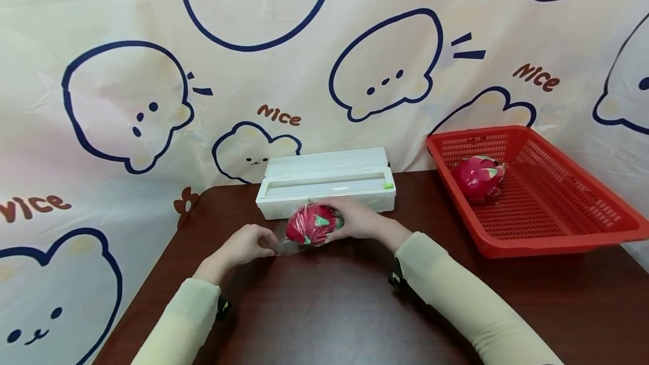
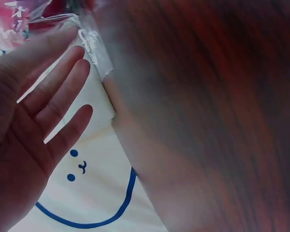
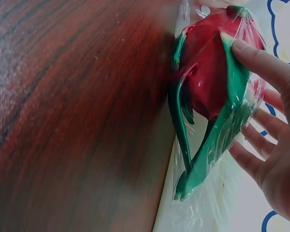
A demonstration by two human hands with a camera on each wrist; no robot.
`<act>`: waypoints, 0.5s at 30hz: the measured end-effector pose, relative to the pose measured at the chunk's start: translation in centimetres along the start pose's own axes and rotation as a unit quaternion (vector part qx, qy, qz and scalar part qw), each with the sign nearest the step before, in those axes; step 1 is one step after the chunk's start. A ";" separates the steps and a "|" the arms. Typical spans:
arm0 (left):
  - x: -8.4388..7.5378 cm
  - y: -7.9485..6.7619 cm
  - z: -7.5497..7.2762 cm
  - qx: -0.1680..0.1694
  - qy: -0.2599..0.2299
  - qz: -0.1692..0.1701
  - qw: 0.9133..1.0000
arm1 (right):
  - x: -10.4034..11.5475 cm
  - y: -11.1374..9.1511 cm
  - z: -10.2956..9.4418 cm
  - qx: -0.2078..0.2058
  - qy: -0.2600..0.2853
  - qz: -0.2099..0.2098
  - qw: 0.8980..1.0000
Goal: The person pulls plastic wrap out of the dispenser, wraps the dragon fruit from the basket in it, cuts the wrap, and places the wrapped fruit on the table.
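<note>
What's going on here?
A person's right grip holds a red, green-tipped dragon fruit in clear plastic film. Their left grip is at the film's edge; whether it pinches is unclear. A white rectangular box stands open behind, and a second red, rounded dragon fruit lies in the red plastic mesh basket to the right.

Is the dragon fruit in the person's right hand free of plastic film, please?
No, glossy clear film lies around the dragon fruit held by the right hand.
</note>
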State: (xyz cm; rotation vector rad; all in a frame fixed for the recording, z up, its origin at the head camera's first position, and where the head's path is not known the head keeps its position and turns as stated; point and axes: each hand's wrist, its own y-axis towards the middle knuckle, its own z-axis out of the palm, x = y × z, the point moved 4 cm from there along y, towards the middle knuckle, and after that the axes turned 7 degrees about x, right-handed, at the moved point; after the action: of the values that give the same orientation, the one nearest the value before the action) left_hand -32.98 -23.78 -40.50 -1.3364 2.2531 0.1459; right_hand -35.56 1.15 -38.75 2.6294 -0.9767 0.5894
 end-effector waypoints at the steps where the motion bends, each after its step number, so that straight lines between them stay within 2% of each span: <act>1: 0.1 0.1 0.0 -0.001 0.011 -0.002 1.000 | 0.0 0.0 0.0 0.000 0.003 0.000 1.000; 4: 0.3 0.2 0.1 -0.004 0.023 -0.006 1.000 | -0.1 0.1 0.0 0.004 0.008 0.002 1.000; 9: 0.5 0.4 0.6 0.015 0.005 -0.002 1.000 | -0.3 0.2 -0.1 0.005 0.011 0.007 1.000; 12: 0.5 0.6 0.8 0.014 0.028 0.015 0.999 | -0.3 0.2 -0.2 0.002 0.010 0.008 1.000; 15: 0.3 0.6 0.7 -0.004 0.060 0.034 0.998 | -0.2 0.2 -0.2 0.003 0.010 0.004 1.000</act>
State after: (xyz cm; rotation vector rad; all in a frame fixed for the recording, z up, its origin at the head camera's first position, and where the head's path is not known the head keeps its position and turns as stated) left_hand -33.40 -23.50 -41.33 -1.3037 2.4013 0.1005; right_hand -35.89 1.22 -38.63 2.6198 -0.9823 0.6200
